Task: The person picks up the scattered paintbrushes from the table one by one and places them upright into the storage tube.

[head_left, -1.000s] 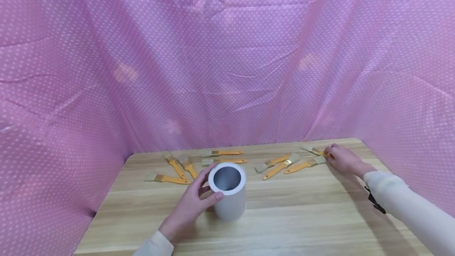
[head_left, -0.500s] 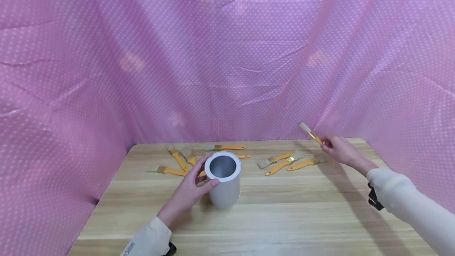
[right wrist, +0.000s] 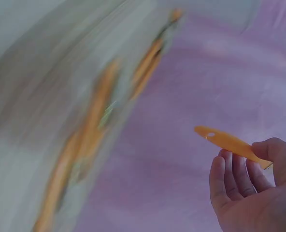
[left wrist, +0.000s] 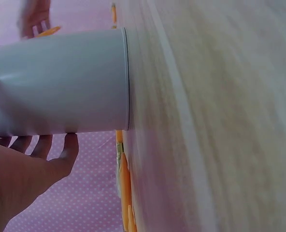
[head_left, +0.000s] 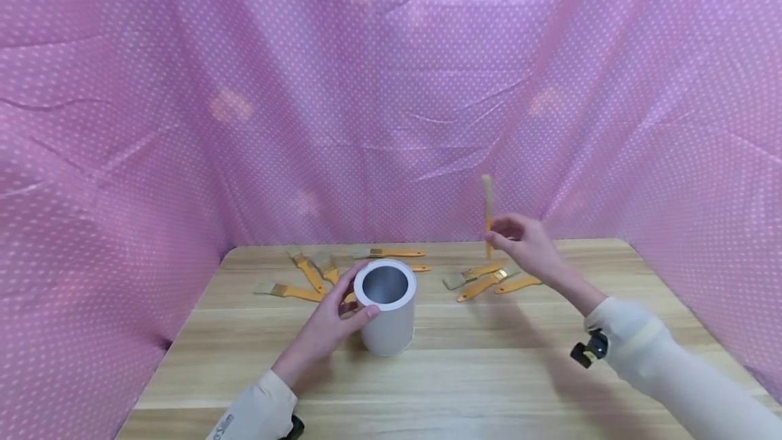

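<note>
A white open-topped can (head_left: 391, 328) stands upright on the wooden table. My left hand (head_left: 328, 324) holds its left side, thumb near the front rim and fingers behind; the left wrist view shows the fingertips against the wall of the can (left wrist: 70, 82). Above the table at the right, my right hand (head_left: 528, 246) pinches a paintbrush (head_left: 488, 212) upright, bristles up. In the right wrist view the thumb and fingers grip the brush's yellow handle (right wrist: 227, 142), its holed end pointing away from the hand. The bristles are out of that view.
Right of the can lie several paintbrushes, one of them a yellow-handled paintbrush (head_left: 518, 284). More lie left of and behind it, such as a flat paintbrush (head_left: 296, 292) and a rear paintbrush (head_left: 397, 253). A pink dotted curtain (head_left: 391, 121) surrounds the wooden table (head_left: 476, 386).
My right hand has picked up a paintbrush from the table's right rear, raised it, turned it upright and carried it left. My left hand stays on the can.
</note>
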`<action>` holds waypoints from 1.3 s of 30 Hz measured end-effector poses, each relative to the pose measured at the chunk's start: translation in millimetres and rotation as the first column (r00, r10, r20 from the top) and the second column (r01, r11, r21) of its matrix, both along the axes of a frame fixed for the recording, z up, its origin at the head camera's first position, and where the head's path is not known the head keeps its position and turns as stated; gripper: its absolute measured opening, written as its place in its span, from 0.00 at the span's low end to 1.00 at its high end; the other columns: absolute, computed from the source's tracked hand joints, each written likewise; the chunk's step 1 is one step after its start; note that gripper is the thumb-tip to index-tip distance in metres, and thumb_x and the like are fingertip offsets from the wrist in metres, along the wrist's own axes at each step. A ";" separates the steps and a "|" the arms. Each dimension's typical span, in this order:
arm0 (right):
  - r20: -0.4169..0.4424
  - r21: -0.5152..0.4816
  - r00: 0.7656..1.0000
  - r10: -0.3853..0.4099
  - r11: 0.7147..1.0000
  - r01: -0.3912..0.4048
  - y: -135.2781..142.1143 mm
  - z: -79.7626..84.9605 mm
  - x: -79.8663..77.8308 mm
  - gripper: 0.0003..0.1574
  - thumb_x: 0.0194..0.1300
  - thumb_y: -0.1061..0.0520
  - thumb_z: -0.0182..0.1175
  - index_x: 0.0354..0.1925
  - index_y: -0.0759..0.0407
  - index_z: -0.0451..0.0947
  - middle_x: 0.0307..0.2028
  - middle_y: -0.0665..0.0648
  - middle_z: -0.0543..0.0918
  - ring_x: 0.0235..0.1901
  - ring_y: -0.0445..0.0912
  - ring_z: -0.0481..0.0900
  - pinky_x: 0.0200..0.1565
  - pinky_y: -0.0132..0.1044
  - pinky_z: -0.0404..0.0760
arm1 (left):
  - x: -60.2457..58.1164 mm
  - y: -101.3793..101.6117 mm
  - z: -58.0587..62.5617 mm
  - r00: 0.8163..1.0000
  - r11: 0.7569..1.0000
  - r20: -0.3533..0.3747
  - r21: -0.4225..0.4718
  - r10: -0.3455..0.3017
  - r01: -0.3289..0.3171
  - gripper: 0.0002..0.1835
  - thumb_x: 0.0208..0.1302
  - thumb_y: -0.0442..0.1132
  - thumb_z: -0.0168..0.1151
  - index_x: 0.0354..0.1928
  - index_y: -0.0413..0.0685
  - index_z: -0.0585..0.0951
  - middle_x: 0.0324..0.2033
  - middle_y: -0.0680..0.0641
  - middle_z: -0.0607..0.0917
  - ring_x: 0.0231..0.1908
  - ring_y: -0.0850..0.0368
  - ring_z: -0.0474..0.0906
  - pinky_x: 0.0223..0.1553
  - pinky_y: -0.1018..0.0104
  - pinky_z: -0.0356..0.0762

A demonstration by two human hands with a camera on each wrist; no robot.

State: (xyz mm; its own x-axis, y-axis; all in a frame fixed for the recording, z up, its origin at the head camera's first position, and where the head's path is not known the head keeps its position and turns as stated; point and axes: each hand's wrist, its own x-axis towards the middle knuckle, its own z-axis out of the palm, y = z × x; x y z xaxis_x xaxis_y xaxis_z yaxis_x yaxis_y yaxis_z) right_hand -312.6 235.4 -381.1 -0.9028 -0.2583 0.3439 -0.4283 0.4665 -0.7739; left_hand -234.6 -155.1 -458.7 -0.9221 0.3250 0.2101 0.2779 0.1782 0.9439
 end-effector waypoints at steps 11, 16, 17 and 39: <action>0.010 -0.246 0.976 0.219 0.946 -0.209 -97.8 22.1 38.6 0.16 0.70 0.56 0.67 0.51 0.63 0.80 0.43 0.59 0.87 0.42 0.58 0.85 0.45 0.44 0.86 | 6.0 5.6 -1.3 0.999 0.999 0.026 -0.017 0.031 -0.030 0.44 0.66 0.51 0.72 0.78 0.75 0.59 0.70 0.56 0.68 0.69 0.53 0.64 0.67 0.43 0.65; 0.001 -0.170 0.967 0.255 0.953 -0.251 -127.4 13.8 47.8 0.14 0.68 0.56 0.69 0.48 0.61 0.81 0.41 0.55 0.86 0.41 0.53 0.87 0.43 0.43 0.87 | 5.1 8.7 -1.2 0.998 0.999 0.051 -0.019 0.032 -0.031 0.45 0.66 0.52 0.71 0.79 0.71 0.57 0.70 0.55 0.68 0.69 0.54 0.64 0.67 0.44 0.66; -0.015 -0.154 0.965 0.263 0.953 -0.262 -131.7 10.8 48.6 0.13 0.68 0.56 0.70 0.47 0.60 0.81 0.40 0.55 0.86 0.41 0.51 0.87 0.43 0.42 0.87 | 5.0 9.2 -1.4 0.998 0.999 0.051 -0.016 0.028 -0.027 0.45 0.66 0.51 0.71 0.79 0.70 0.57 0.70 0.55 0.68 0.69 0.54 0.64 0.67 0.44 0.66; -0.206 0.008 0.937 0.284 0.958 -0.288 -142.3 14.3 56.4 0.14 0.66 0.65 0.69 0.49 0.67 0.82 0.41 0.55 0.87 0.38 0.44 0.86 0.41 0.36 0.86 | 9.2 7.8 4.0 0.997 0.999 0.055 -0.008 0.050 -0.050 0.44 0.66 0.53 0.70 0.78 0.74 0.57 0.71 0.55 0.67 0.70 0.54 0.62 0.68 0.44 0.65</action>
State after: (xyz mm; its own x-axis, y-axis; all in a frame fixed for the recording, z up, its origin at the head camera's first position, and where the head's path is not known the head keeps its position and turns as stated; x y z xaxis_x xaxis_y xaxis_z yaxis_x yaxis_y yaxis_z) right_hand -256.3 93.1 -366.8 -0.7025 -0.4857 0.5202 -0.6899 0.2854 -0.6653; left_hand -225.4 -147.3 -454.7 -0.9473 0.2794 0.1566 0.2162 0.1972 0.9562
